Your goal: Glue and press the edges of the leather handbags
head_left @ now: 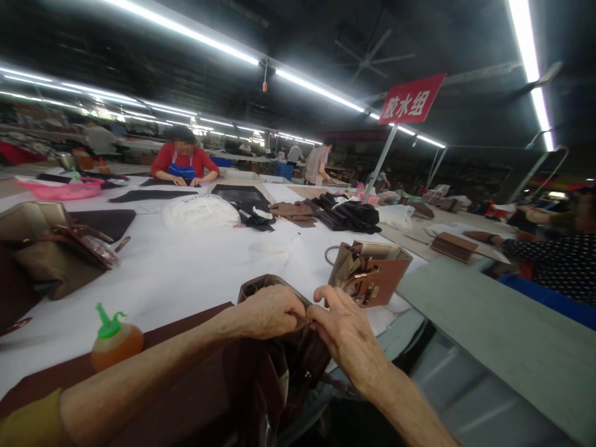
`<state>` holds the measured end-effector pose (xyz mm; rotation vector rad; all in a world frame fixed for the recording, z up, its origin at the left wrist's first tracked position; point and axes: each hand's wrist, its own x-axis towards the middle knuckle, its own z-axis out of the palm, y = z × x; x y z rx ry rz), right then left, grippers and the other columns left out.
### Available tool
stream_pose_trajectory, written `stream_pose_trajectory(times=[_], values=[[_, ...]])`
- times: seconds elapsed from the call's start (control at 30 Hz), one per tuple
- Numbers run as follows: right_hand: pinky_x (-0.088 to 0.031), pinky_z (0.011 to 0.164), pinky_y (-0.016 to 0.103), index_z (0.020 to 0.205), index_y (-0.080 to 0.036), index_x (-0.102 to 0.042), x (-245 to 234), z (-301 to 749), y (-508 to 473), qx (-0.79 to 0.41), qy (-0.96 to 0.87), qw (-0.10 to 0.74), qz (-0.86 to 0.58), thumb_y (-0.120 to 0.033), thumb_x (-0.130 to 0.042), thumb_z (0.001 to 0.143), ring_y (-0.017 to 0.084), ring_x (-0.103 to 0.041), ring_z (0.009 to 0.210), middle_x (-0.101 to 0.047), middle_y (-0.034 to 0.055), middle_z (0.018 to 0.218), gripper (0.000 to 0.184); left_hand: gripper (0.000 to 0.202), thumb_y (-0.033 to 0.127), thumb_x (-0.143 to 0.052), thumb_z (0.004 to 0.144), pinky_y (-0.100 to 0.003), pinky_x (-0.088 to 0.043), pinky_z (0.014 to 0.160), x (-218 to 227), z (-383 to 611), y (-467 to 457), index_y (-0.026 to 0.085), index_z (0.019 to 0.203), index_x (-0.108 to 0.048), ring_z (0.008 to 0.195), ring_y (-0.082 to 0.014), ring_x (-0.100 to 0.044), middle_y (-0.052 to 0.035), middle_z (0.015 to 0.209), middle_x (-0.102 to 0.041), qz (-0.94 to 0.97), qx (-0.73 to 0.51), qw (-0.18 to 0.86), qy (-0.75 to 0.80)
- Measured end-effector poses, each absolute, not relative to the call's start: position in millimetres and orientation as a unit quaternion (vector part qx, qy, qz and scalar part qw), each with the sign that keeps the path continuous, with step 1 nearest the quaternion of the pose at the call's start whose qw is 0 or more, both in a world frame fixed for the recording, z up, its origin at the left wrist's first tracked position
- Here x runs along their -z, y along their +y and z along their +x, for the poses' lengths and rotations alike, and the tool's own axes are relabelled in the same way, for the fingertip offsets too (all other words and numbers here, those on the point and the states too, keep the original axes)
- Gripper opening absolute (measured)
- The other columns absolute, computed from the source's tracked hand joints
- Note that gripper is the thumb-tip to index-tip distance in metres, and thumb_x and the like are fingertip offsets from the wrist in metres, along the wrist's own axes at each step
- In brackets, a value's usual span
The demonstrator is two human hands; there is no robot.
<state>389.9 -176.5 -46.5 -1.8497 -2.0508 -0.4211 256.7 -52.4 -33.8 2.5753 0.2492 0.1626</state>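
A dark brown handbag (310, 366) stands at the near table edge, below my two hands. My left hand (270, 310) reaches across from the left, its fingers closed on the bag's upper rim. Opposite it, my right hand (342, 323) pinches the same rim with thumb and forefinger. The fingertips of both hands nearly meet there; any small part between them is hidden. Just beyond my right hand stands an open brown bag (388, 279) with a light lining and straps tucked inside. Left of my left forearm is a squeeze bottle (116, 341) of amber liquid with a green nozzle.
Another open bag (56, 261) lies at the left. A pink basin (60, 188), a white plastic bag (200, 211) and dark leather pieces (347, 211) lie farther back. A co-worker in red (184, 161) sits across the table; a dotted sleeve (549, 254) shows at right.
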Motion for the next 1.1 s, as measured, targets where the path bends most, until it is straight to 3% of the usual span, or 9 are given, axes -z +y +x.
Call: stream_pose_trajectory(times=[0.17,0.27,0.37,0.43,0.5,0.63,0.73,0.93,1.1], values=[[-0.039,0.069,0.031,0.074,-0.021,-0.059,37,385,-170,0.141,-0.745,0.137,-0.637,-0.006,-0.053,0.078,0.018,-0.045,0.082,-0.053,0.004,0.096,0.017,0.015,0.021,-0.046,0.069,-0.019,-0.035,0.059,40,257,-48,0.016,0.057,-0.052,0.059,-0.0097,-0.049,0.0023,0.06,-0.055,0.967,-0.067,0.232,0.085],[-0.04,0.071,0.032,0.075,-0.02,-0.059,44,384,-170,0.144,-0.734,0.169,-0.642,-0.005,-0.049,0.08,0.019,-0.047,0.083,-0.053,0.0055,0.098,0.019,0.015,0.019,-0.044,0.07,-0.021,-0.036,0.059,39,256,-48,0.017,0.06,-0.055,0.062,-0.0117,-0.052,0.0009,0.066,-0.061,0.971,-0.066,0.205,0.106],[-0.042,0.076,0.034,0.092,-0.019,-0.059,60,386,-172,0.147,-0.701,0.254,-0.65,-0.007,-0.042,0.082,0.02,-0.048,0.089,-0.051,0.0085,0.103,0.023,0.017,0.015,-0.043,0.071,-0.022,-0.037,0.06,38,255,-49,0.017,0.063,-0.058,0.066,-0.0134,-0.055,-0.0011,0.071,-0.064,0.972,-0.073,0.181,0.132],[-0.042,0.081,0.037,0.112,-0.019,-0.051,71,388,-173,0.13,-0.66,0.313,-0.67,-0.009,-0.042,0.082,0.022,-0.047,0.097,-0.048,0.0103,0.109,0.033,0.019,0.016,-0.043,0.073,-0.023,-0.039,0.063,39,255,-49,0.017,0.063,-0.06,0.067,-0.0141,-0.055,-0.0021,0.071,-0.065,0.971,-0.086,0.175,0.137],[-0.042,0.085,0.039,0.12,-0.017,-0.045,79,389,-173,0.09,-0.603,0.362,-0.706,-0.012,-0.046,0.081,0.023,-0.048,0.1,-0.049,0.0111,0.112,0.04,0.021,0.02,-0.044,0.076,-0.023,-0.04,0.065,39,255,-49,0.017,0.063,-0.061,0.066,-0.0147,-0.055,-0.0026,0.069,-0.064,0.969,-0.093,0.179,0.143],[-0.044,0.078,0.035,0.1,-0.019,-0.059,78,389,-170,-0.021,-0.543,0.428,-0.722,-0.02,-0.052,0.08,0.021,-0.054,0.088,-0.058,0.0063,0.093,0.021,0.022,0.022,-0.045,0.076,-0.025,-0.042,0.067,40,259,-50,0.017,0.067,-0.064,0.071,-0.0166,-0.057,-0.0041,0.07,-0.065,0.962,-0.109,0.174,0.179],[-0.044,0.071,0.03,0.085,-0.02,-0.064,72,387,-169,-0.062,-0.545,0.462,-0.697,-0.023,-0.053,0.08,0.019,-0.055,0.077,-0.058,0.0034,0.08,0.012,0.025,0.022,-0.043,0.078,-0.028,-0.043,0.067,39,264,-54,0.016,0.07,-0.066,0.074,-0.0197,-0.06,-0.007,0.073,-0.066,0.961,-0.112,0.125,0.222],[-0.041,0.062,0.026,0.076,-0.02,-0.064,69,383,-170,-0.089,-0.517,0.489,-0.697,-0.025,-0.054,0.08,0.017,-0.053,0.07,-0.052,0.0014,0.075,0.012,0.027,0.023,-0.04,0.082,-0.036,-0.044,0.063,36,271,-64,0.013,0.077,-0.066,0.073,-0.0263,-0.061,-0.0119,0.078,-0.065,0.956,-0.111,0.044,0.269],[-0.041,0.063,0.026,0.075,-0.019,-0.064,71,382,-169,-0.068,-0.511,0.493,-0.701,-0.028,-0.054,0.08,0.017,-0.054,0.07,-0.052,0.0015,0.073,0.015,0.021,0.025,-0.044,0.08,-0.04,-0.043,0.067,45,274,-63,0.014,0.079,-0.063,0.074,-0.0264,-0.058,-0.0101,0.079,-0.061,0.956,-0.132,0.011,0.262]])
